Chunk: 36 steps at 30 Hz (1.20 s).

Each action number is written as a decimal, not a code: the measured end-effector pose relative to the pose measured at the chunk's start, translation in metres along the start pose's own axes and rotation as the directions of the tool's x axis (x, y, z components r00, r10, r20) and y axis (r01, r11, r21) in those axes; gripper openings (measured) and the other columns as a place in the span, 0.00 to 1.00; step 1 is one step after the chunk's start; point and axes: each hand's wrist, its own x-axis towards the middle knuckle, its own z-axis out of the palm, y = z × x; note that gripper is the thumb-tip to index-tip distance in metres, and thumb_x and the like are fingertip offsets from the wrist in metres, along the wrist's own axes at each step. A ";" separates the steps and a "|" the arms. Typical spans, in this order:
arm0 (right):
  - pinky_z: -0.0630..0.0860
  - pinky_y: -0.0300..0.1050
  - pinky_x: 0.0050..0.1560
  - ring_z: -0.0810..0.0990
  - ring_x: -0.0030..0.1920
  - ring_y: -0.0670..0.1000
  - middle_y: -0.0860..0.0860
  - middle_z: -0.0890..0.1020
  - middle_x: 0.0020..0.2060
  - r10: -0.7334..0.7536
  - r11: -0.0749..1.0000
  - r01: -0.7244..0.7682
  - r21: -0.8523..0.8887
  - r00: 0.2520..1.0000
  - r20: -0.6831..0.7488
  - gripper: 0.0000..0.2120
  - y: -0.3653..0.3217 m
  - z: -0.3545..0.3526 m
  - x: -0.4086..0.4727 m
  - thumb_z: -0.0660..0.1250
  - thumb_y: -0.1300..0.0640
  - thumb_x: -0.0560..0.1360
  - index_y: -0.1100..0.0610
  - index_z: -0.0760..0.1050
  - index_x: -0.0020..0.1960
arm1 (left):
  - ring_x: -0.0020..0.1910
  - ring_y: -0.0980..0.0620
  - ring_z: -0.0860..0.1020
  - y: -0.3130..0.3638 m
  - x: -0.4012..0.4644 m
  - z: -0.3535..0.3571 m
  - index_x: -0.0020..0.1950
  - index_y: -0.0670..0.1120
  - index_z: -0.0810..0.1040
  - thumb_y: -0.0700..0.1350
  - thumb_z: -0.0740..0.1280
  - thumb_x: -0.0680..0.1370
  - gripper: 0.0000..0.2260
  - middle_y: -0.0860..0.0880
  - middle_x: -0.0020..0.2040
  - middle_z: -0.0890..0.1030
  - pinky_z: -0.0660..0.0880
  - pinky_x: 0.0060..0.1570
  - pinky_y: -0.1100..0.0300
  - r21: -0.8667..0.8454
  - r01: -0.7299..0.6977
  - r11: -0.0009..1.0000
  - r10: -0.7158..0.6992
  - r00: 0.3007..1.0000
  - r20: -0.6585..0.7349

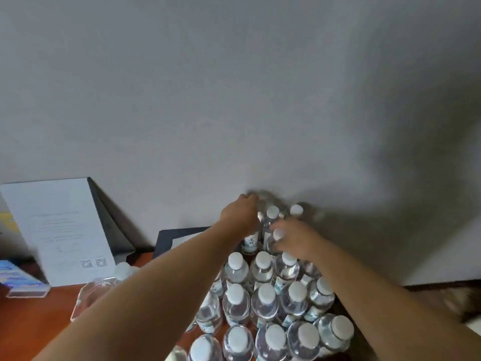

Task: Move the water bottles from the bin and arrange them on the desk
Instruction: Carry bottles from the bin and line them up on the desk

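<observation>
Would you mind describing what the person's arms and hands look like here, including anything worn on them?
Both forearms are bare right to the frame's lower edge: no sleeve shows. The left hand and the right hand wear no gloves, and no watch, bracelet or ring is visible. The wrists are plain, without markings. The left hand's fingertips are motion-blurred, so fine detail there cannot be told.

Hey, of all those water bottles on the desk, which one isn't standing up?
The bottle lying on its side at the left, in front of the white printed sheet. The white-capped bottles clustered at the right all stand upright.
</observation>
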 end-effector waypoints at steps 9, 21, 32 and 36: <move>0.79 0.53 0.48 0.80 0.45 0.56 0.55 0.81 0.45 -0.029 0.998 0.037 0.045 0.987 -0.157 0.07 0.001 -0.018 -0.017 0.71 0.60 0.73 0.58 0.80 0.51 | 0.52 0.46 0.80 0.000 0.013 0.001 0.60 0.46 0.81 0.45 0.74 0.72 0.17 0.45 0.55 0.82 0.76 0.49 0.57 0.043 0.007 0.999 -0.007 1.000 0.008; 0.74 0.48 0.48 0.77 0.48 0.52 0.48 0.77 0.49 -0.300 0.947 0.322 -0.011 0.870 -0.391 0.11 -0.117 -0.097 -0.118 0.74 0.47 0.74 0.51 0.80 0.53 | 0.35 0.60 0.74 -0.036 -0.179 -0.203 0.59 0.50 0.82 0.51 0.75 0.74 0.15 0.53 0.46 0.80 0.69 0.38 0.65 0.013 -0.042 0.999 0.044 0.963 -0.265; 0.70 0.33 0.40 0.76 0.44 0.40 0.39 0.78 0.43 -0.458 0.862 0.498 0.091 0.844 -0.280 0.12 -0.239 -0.060 -0.167 0.74 0.45 0.73 0.49 0.80 0.52 | 0.36 0.60 0.79 -0.159 -0.329 -0.201 0.53 0.57 0.83 0.53 0.78 0.69 0.14 0.61 0.37 0.80 0.73 0.39 0.67 0.055 0.276 0.960 -0.268 0.956 -0.121; 0.74 0.37 0.47 0.78 0.46 0.42 0.40 0.80 0.45 -0.471 0.860 0.498 0.110 0.859 -0.202 0.15 -0.258 -0.035 -0.178 0.75 0.43 0.72 0.48 0.81 0.55 | 0.46 0.54 0.77 -0.186 -0.341 -0.147 0.56 0.54 0.82 0.50 0.77 0.70 0.15 0.56 0.47 0.80 0.74 0.45 0.61 0.011 0.338 0.941 -0.337 0.940 -0.046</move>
